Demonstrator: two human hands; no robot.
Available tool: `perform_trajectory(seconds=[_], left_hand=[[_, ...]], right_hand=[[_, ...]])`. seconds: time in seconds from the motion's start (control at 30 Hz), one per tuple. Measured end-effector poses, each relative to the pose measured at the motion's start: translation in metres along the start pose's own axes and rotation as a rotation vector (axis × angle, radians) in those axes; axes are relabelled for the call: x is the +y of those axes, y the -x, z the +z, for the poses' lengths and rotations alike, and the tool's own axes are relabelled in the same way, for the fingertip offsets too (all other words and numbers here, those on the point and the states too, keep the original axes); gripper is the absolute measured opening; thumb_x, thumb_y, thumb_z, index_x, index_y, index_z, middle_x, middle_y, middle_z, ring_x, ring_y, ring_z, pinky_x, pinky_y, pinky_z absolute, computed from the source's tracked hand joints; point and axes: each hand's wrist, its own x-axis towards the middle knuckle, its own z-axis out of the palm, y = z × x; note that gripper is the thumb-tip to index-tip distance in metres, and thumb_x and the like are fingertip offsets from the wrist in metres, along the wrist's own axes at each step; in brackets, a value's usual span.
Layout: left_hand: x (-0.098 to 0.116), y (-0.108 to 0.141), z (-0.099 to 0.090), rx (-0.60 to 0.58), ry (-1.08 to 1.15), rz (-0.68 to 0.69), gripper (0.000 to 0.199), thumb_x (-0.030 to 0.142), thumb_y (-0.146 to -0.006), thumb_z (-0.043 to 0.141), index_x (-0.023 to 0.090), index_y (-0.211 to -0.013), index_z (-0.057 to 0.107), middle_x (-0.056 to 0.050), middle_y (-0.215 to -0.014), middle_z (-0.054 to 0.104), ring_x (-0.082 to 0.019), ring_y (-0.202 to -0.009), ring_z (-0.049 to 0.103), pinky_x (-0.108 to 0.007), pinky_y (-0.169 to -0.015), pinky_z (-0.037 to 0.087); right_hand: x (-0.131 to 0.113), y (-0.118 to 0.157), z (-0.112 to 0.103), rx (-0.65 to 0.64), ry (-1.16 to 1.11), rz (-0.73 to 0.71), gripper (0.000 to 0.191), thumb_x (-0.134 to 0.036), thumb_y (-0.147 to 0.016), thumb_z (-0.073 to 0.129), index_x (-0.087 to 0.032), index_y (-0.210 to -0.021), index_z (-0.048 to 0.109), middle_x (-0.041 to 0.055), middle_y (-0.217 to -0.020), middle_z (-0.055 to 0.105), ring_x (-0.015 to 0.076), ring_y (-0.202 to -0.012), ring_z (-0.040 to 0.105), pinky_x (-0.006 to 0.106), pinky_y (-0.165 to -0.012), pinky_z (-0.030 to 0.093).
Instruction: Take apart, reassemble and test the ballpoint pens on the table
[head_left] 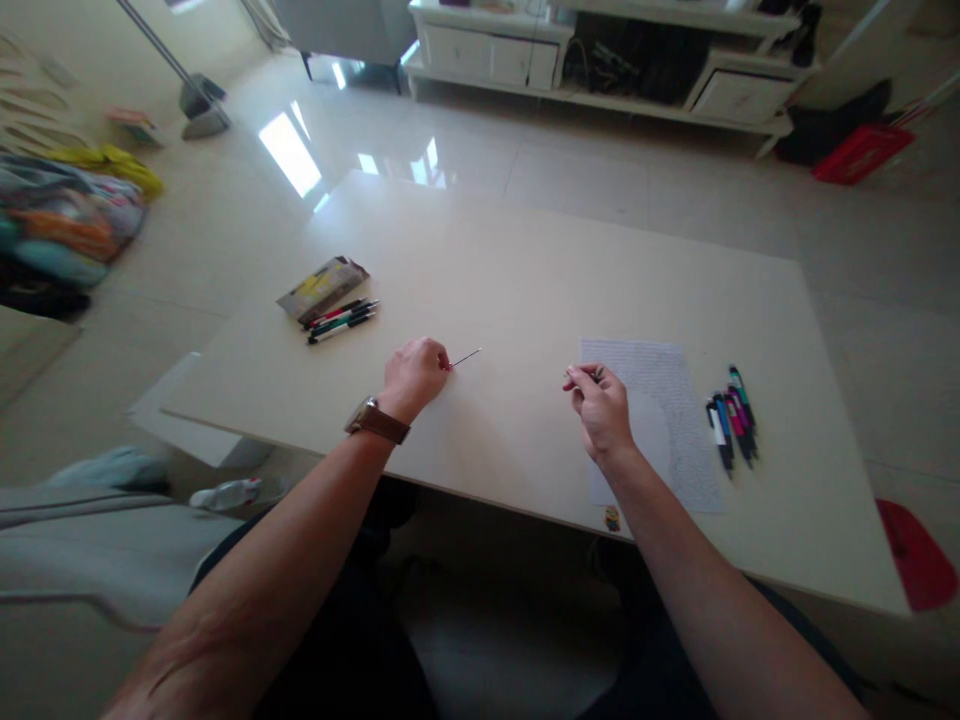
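Note:
My left hand (417, 378), with a watch on its wrist, is closed over the table. From its fingertips a thin dark pen refill (466, 357) with a light tip points up and to the right. My right hand (598, 405) is pinched above the left edge of a sheet of paper (652, 365) covered in lines of writing. A small piece shows at its fingertips, too small to name. Several pens (731, 420) lie to the right of the paper. More pens (341, 320) lie at the left beside an open box (322, 287).
The white table (510, 270) spans the middle of the view. A small yellow and dark object (612, 518) sits at its near edge. Beyond are a white TV cabinet (487, 55) and a red object (862, 152) on the floor. Left is a clothes pile (71, 220).

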Motion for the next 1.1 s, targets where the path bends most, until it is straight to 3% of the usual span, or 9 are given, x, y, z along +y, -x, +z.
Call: perform_trajectory(seconds=[0.13,0.33,0.43,0.53,0.7,0.83,0.93,1.1], left_hand=[[0.005,0.005,0.003,-0.040,0.005,0.025,0.020,0.015,-0.077,0.060,0.024,-0.087,0.076,-0.009,-0.092,0.073,-0.022,-0.083,0.063,-0.032,-0.067,0.044],[0.004,0.004,0.002,-0.020,0.033,0.104,0.015,0.019,-0.074,0.068,0.021,-0.087,0.074,-0.007,-0.090,0.072,-0.020,-0.082,0.061,-0.030,-0.068,0.043],[0.010,0.004,0.004,-0.042,0.207,0.301,0.015,0.025,-0.075,0.073,0.020,-0.089,0.072,-0.004,-0.086,0.072,-0.016,-0.075,0.060,-0.027,-0.066,0.043],[0.024,0.009,0.010,-0.179,0.469,0.526,0.027,0.034,-0.074,0.078,0.019,-0.095,0.071,-0.001,-0.080,0.071,-0.012,-0.067,0.060,-0.024,-0.062,0.044],[0.050,0.024,0.015,-0.223,0.511,0.666,0.009,0.026,-0.082,0.070,0.017,-0.084,0.072,-0.001,-0.073,0.069,-0.010,-0.065,0.058,-0.023,-0.061,0.042],[0.052,0.023,0.015,-0.212,0.428,0.662,0.011,0.020,-0.084,0.063,0.018,-0.084,0.074,-0.001,-0.075,0.071,-0.010,-0.065,0.058,-0.024,-0.062,0.041],[0.041,0.016,0.020,-0.157,0.301,0.552,0.015,0.022,-0.084,0.061,0.019,-0.084,0.076,-0.004,-0.079,0.074,-0.014,-0.070,0.062,-0.028,-0.067,0.044],[0.022,0.007,0.029,-0.102,0.058,0.344,0.019,0.018,-0.081,0.059,0.020,-0.087,0.077,-0.009,-0.087,0.075,-0.022,-0.083,0.067,-0.032,-0.071,0.046]], right_hand=[[0.000,0.002,0.003,-0.030,0.015,0.020,0.030,-0.039,-0.068,0.076,-0.018,-0.073,0.055,-0.0025,-0.064,0.055,0.0061,-0.048,0.031,0.023,-0.044,0.017],[0.002,0.005,0.007,-0.070,0.050,0.050,0.033,-0.042,-0.067,0.078,-0.017,-0.075,0.059,-0.0019,-0.065,0.056,0.0061,-0.049,0.031,0.024,-0.046,0.018],[0.005,0.007,0.008,-0.127,0.118,0.075,0.035,-0.045,-0.066,0.079,-0.016,-0.075,0.060,-0.0011,-0.066,0.057,0.0068,-0.050,0.032,0.025,-0.048,0.021],[0.011,0.010,0.009,-0.218,0.228,0.082,0.038,-0.049,-0.068,0.078,-0.016,-0.075,0.063,0.0000,-0.066,0.058,0.0083,-0.053,0.035,0.026,-0.051,0.025],[0.015,0.014,0.012,-0.357,0.396,0.035,0.046,-0.059,-0.071,0.076,-0.016,-0.064,0.062,0.0009,-0.059,0.056,0.0116,-0.056,0.042,0.027,-0.057,0.032],[0.013,0.015,0.013,-0.384,0.472,0.021,0.047,-0.061,-0.072,0.074,-0.017,-0.064,0.061,0.0024,-0.061,0.058,0.0134,-0.059,0.046,0.028,-0.059,0.035],[0.014,0.014,0.012,-0.356,0.501,0.012,0.042,-0.058,-0.074,0.071,-0.017,-0.074,0.063,0.0016,-0.063,0.058,0.0147,-0.061,0.050,0.029,-0.060,0.036],[0.019,0.010,0.011,-0.323,0.481,0.003,0.043,-0.056,-0.086,0.050,-0.016,-0.081,0.065,-0.0013,-0.061,0.047,0.0139,-0.056,0.043,0.029,-0.056,0.034]])
